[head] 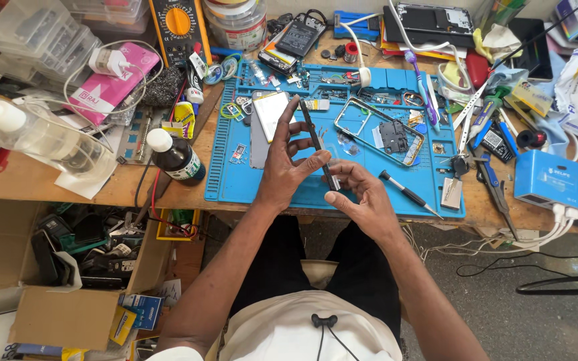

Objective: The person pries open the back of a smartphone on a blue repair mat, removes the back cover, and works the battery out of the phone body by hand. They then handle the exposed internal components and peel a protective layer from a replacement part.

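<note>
Cluttered wooden tabletop (pixel 48 184) covered by blue repair mat (pixel 235 180). Thin dark strip (pixel 317 144) held above mat's front edge: upper part pinched by left hand (pixel 287 167), lower end gripped by right hand (pixel 362 194). Phone frame (pixel 368 115) and screwdriver (pixel 406 192) laid on mat, right of hands. Dark bottle (pixel 176 159) positioned left of mat.

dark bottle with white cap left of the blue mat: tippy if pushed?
The dark bottle stands upright, tall and narrow on the wooden bench, so it probably tips if pushed high. Its round body would likely roll. Cables close by could snag it.
</note>
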